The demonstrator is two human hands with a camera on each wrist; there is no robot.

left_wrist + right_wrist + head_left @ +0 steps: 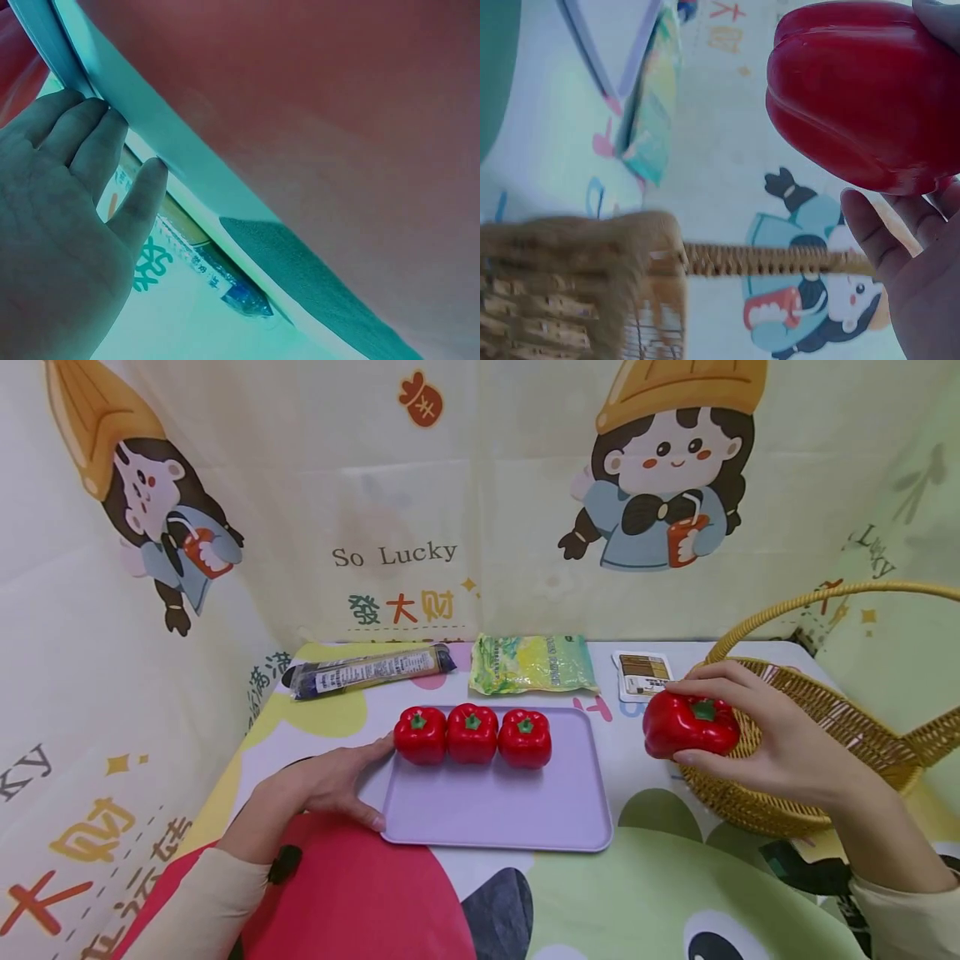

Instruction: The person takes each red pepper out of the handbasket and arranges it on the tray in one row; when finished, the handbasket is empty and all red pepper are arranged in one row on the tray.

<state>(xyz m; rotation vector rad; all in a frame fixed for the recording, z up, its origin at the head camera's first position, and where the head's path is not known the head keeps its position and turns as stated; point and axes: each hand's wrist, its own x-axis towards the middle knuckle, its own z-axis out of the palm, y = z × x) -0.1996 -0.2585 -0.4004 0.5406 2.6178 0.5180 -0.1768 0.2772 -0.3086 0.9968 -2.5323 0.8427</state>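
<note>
My right hand [780,735] grips a red bell pepper [692,725] between thumb and fingers, held up in front of the wicker basket [847,710]. In the right wrist view the same pepper [866,97] fills the upper right, its green stem hidden. Three more red bell peppers stand in a row on the lilac tray [495,814]: a left one [420,737], a middle one [472,735] and a right one [525,740]. My left hand [337,781] rests at the tray's left edge, thumb apart from the extended fingers and holding nothing.
Behind the tray lie a long dark packet [367,672] and a green-yellow bag [532,665]. A small flat packet [642,675] sits left of the basket, whose handle [810,597] arches high. Patterned cloth walls [480,510] enclose the table.
</note>
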